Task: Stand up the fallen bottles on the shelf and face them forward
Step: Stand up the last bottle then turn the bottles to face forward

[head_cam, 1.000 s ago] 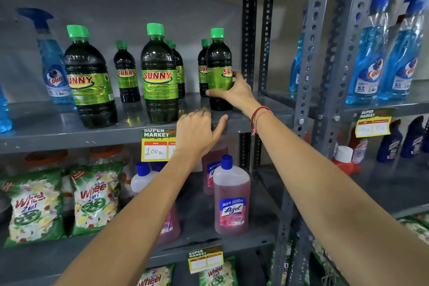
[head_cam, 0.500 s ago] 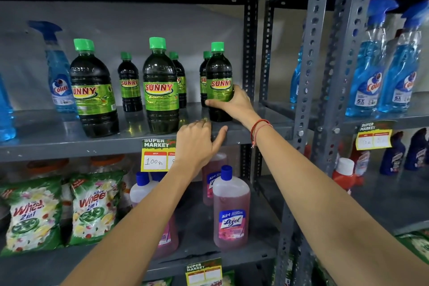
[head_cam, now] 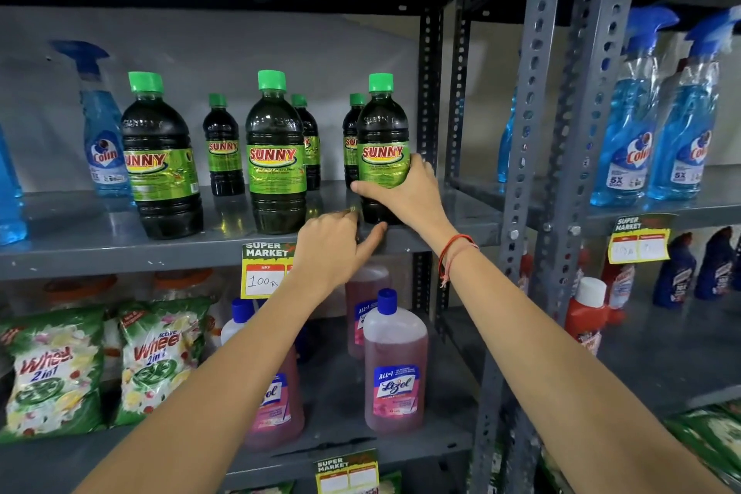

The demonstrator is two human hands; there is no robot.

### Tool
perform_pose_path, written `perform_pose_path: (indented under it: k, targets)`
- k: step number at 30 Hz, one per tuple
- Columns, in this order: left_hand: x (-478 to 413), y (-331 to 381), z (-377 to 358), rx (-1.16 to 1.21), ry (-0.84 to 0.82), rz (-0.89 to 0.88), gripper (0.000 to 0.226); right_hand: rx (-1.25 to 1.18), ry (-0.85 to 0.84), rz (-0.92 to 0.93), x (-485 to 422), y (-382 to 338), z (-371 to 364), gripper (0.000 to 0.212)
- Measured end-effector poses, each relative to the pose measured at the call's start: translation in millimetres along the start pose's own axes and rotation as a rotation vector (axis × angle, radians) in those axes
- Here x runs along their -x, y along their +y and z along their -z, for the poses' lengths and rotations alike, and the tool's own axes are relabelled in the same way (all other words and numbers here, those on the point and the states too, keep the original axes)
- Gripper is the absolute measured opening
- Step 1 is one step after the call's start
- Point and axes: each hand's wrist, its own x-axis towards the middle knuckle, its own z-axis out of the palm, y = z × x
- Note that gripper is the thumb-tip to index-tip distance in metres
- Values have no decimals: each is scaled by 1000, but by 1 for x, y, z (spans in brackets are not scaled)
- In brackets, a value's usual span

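Several dark Sunny bottles with green caps stand upright on the grey shelf. My right hand grips the lower half of the rightmost front bottle, whose label faces forward. The middle front bottle also shows its label squarely, while the left front bottle is turned a little to the left. Three smaller-looking Sunny bottles stand behind them. My left hand rests on the shelf's front edge, fingers curled, thumb out, holding nothing.
A blue Colin spray bottle stands at the left, more of them on the neighbouring rack. Perforated steel uprights divide the racks. Below are pink Lizol bottles, Wheel detergent bags and a price tag.
The rightmost front bottle has been turned under my right hand so its label now faces forward. My left hand stays on the shelf edge. The view has tilted slightly upward.
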Motion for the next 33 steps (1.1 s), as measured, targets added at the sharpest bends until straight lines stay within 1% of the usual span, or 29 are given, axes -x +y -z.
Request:
perform_pose_path:
  k: [3, 5, 8, 11, 13, 14, 19, 23, 26, 29, 31, 33]
  targets:
    - [-6, 1, 2, 46, -46, 70, 50, 12, -9, 21, 9, -2, 3, 96]
    - [-10, 0, 2, 85, -76, 131, 53, -57, -39, 8, 13, -2, 10, 89]
    - [-15, -2, 2, 196, -148, 199, 61, -213, -106, -75, 17, 5, 30, 74]
    - [-23, -7, 6, 331, -254, 226, 74, -208, -265, -91, 16, 14, 47, 62]
    - [-28, -10, 9, 424, -318, 225, 71, -200, -395, -65, 14, 17, 49, 53]
    - [-29, -11, 9, 452, -339, 222, 68, -193, -422, -44, 13, 19, 49, 51]
    - [-30, -10, 11, 516, -362, 240, 61, -130, -410, 20, 13, 20, 44, 57]
    - [-30, -13, 11, 541, -364, 262, 55, -64, -364, 43, 19, 14, 39, 60]
    - [-26, -9, 12, 511, -336, 281, 55, -43, -350, 45, 22, 12, 39, 61]
    - [-25, -4, 14, 464, -305, 287, 55, -13, -340, 36, 24, 12, 38, 67]
    - [-25, -3, 15, 454, -306, 289, 55, 6, -335, 33, 25, 12, 38, 72]
    - [-25, -2, 16, 439, -317, 291, 55, 12, -336, 36, 25, 12, 38, 72]
